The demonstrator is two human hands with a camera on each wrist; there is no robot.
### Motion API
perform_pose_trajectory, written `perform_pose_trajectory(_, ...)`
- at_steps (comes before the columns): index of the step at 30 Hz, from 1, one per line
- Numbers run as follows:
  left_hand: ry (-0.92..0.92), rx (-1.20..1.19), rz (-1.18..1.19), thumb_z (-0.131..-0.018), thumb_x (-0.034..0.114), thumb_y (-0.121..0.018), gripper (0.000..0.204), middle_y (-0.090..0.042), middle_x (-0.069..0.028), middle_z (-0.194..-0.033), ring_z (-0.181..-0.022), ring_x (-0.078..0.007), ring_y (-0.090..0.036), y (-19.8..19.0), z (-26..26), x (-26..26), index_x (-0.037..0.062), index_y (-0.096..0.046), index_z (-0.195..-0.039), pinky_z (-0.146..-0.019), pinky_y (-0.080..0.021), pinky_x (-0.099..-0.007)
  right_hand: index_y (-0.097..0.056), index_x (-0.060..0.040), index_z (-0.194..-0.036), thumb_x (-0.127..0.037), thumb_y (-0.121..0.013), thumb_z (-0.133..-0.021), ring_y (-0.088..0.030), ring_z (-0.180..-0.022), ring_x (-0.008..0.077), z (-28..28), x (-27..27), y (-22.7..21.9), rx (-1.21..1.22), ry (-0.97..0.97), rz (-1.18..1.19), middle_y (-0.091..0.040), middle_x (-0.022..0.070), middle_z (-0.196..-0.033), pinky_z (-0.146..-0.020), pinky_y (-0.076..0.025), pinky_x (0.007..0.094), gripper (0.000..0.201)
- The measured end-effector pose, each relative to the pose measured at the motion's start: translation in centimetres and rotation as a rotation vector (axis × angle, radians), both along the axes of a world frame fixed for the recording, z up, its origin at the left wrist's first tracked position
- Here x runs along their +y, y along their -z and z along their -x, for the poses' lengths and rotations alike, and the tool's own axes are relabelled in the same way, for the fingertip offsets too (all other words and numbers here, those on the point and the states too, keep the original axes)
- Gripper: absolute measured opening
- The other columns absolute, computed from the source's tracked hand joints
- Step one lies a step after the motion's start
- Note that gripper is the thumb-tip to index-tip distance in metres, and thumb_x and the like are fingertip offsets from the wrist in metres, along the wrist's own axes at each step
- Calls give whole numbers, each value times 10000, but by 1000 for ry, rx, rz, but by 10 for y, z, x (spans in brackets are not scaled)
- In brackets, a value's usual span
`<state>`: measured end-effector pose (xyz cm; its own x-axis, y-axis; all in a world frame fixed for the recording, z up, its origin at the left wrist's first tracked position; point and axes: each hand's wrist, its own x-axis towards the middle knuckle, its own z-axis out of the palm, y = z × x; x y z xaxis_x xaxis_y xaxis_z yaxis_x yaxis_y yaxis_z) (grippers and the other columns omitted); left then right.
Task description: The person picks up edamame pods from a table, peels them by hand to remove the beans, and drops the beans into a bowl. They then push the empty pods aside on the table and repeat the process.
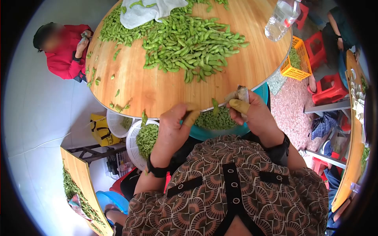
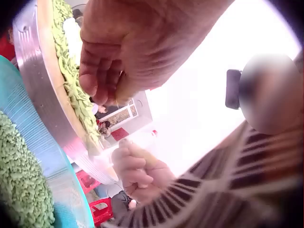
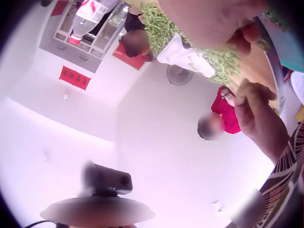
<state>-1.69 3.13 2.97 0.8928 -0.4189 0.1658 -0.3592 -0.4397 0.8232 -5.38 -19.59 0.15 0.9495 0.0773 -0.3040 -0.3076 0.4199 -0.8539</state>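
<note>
My left hand [image 1: 173, 126], thumb covered in yellow, is held at the table's near edge with its fingers bent in. My right hand [image 1: 254, 114] is beside it, with a yellow-covered thumb and a finger in a worn pale wrap. I cannot tell whether either hand has something between its fingertips. Between the hands, one green soybean pod [image 1: 215, 106] shows over the shelled beans [image 1: 214, 120] in a teal basket [image 1: 263, 91]. Another pod [image 1: 144, 117] is left of my left hand, above a white basket [image 1: 133, 147] of green beans. Loose pods [image 1: 189, 43] are heaped on the round wooden table [image 1: 157, 90].
A white cloth [image 1: 147, 13] lies on the heap, and a clear bottle [image 1: 281, 19] stands at the table's right. A person in red [image 1: 69, 51] sits at the left. Yellow crate [image 1: 296, 63] and red stools [image 1: 330, 88] are at the right; a yellow bag [image 1: 103, 129] hangs low at the left.
</note>
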Motion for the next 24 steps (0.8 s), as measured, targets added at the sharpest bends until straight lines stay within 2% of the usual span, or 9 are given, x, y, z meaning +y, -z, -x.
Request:
perform_pose_trajectory(1,3,12,-1,-840,9,-656,96,-651,-87,-813,-759,-165,-648,4,2,5,15,-660,-936,-678,-511,-281,-609,-22,-985,-102,-577,-923,-494,-490,72,2,-6,-2,6,-33,17,-596,35,-661,-435,-368,202,106)
perform_pose_trajectory(3,403,119,-259,-810,31,-689,144,-649,-114,-800,-719,-227,-641,21,4,12,15,-659,-950,-648,-501,-298,-610,-22,-1018,-95,-575,-921,-584,-607,105,8,-21,4,-1,-139,64,-634,51,-768,-513,-449,218,126)
perform_pose_trajectory(5,399,73,-286,-799,62,-699,165,-638,-125,-800,-703,-293,-624,28,7,8,34,-665,-958,-652,-497,-336,-605,-19,-1063,-86,-570,-921,-647,-805,159,9,-24,9,66,-104,5,-652,65,-915,-643,-524,274,161)
perform_pose_trajectory(7,57,-27,-209,-798,52,-688,157,-632,-109,-855,-763,-308,-620,8,13,-8,41,-661,-952,-682,-498,-358,-601,-17,-1078,-85,-569,-920,-646,-879,183,11,-23,8,62,-124,-49,-647,71,-965,-696,-534,304,175)
perform_pose_trajectory(8,58,-27,-207,-798,52,-688,157,-632,-109,-855,-763,-308,-620,8,10,-14,41,-661,-952,-682,-498,-358,-596,-14,-1094,-83,-568,-920,-645,-952,207,12,-22,8,61,-155,-101,-643,77,-1015,-749,-545,333,189)
perform_pose_trajectory(10,152,-375,-108,-770,20,-686,162,-620,-101,-922,-829,-296,-613,5,-8,-26,27,-646,-926,-697,-498,-371,-594,-11,-1097,-89,-570,-920,-646,-945,209,9,-19,13,46,-150,-112,-643,79,-1015,-732,-548,329,195)
perform_pose_trajectory(13,285,-538,-241,-734,-10,-685,165,-605,-113,-953,-876,-301,-597,20,-28,-34,16,-622,-884,-715,-495,-379,-590,-8,-1099,-102,-576,-921,-650,-927,208,8,-14,11,52,-113,-106,-639,76,-1015,-682,-553,313,202)
perform_pose_trajectory(20,246,-379,-286,-750,-8,-664,189,-596,-142,-907,-864,-352,-586,20,-25,-36,22,-586,-920,-702,-488,-407,-582,-15,-1089,-109,-592,-915,-669,-782,171,9,-8,-5,117,-75,15,-625,62,-961,-475,-484,234,198)
perform_pose_trajectory(24,197,-364,-132,-781,-12,-664,191,-612,-164,-917,-799,-359,-610,14,-8,-40,12,-582,-953,-675,-502,-383,-577,-17,-1061,-88,-593,-909,-634,-671,145,7,-2,-1,80,-115,-17,-618,58,-869,-439,-432,223,169)
